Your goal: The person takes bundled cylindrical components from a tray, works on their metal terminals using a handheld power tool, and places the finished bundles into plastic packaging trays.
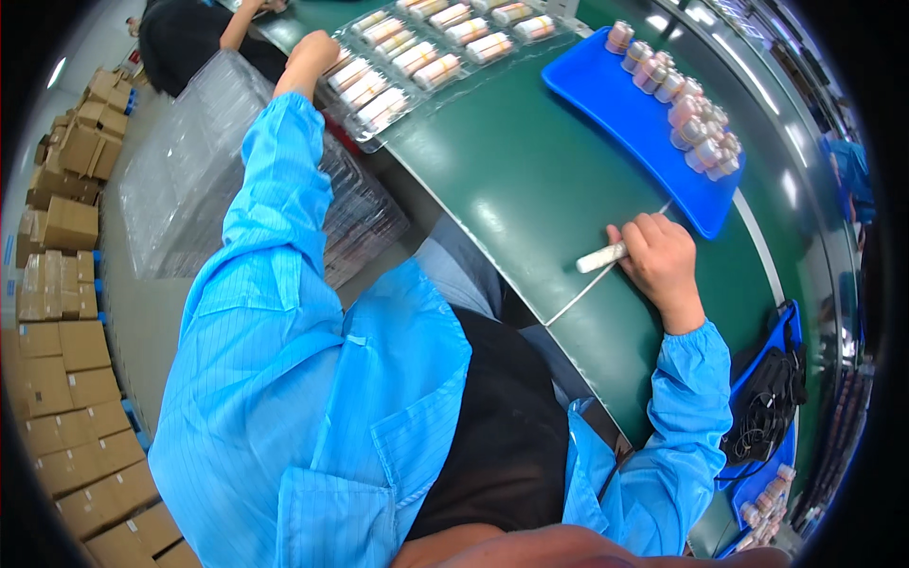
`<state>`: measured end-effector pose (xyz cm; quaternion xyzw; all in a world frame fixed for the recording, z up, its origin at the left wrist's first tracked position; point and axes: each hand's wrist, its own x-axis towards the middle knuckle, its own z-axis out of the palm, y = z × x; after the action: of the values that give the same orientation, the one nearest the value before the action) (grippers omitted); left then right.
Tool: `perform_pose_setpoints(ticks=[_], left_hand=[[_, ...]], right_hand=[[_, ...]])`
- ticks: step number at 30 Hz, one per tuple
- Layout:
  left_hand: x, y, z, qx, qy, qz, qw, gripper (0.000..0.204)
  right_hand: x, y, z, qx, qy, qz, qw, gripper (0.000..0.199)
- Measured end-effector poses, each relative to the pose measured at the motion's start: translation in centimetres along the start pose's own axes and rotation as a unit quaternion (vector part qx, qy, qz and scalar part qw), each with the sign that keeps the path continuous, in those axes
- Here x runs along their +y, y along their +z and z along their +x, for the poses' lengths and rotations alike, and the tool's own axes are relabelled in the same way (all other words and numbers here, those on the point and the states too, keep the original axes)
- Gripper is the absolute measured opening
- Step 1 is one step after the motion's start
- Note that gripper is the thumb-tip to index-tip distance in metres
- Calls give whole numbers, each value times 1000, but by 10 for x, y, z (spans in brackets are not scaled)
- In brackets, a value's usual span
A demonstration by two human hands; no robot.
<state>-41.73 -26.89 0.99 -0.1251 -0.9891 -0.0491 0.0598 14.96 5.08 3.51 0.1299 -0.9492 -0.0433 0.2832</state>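
We're at a green worktable [492, 199]. On it, toward the far right, a blue tray [611, 118] bears a cluster of banded cylinders [689, 114] along its far side; we judge these to be the qty left. Up left, a clear blister tray [407, 105] lies at the table edge, its visible cells mostly filled w/ pale cylinders [414, 59] lying flat, so that portion looks done. Some cells near our L hand [313, 54] are hidden, so no exact count. That hand is at the blister tray's left edge; its fingertips are blocked, so we can't say if they grip anything. Our R hand [656, 257], near the blue tray's corner, has thumb + fingers clamped on 1 white cylinder [598, 258], outside both trays.
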Motion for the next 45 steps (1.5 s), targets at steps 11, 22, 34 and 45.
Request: perform_pose_setpoints(ticks=[11, 22, 34, 45], left_hand=[[-61, -164, -177, 125, 148, 136, 972, 42], [-152, -107, -186, 57, 186, -76, 978, 28], [-167, -92, -186, 44, 196, -299, 933, 24], [-234, -113, -171, 35, 168, -743, 647, 16]], right_hand=[[1, -2, -2, 16, 11, 8, 1000, 33], [3, 7, -5, 19, 2, -34, 999, 34], [1, 5, -5, 17, 9, -36, 999, 33], [3, 7, -4, 12, 5, -33, 999, 32]])
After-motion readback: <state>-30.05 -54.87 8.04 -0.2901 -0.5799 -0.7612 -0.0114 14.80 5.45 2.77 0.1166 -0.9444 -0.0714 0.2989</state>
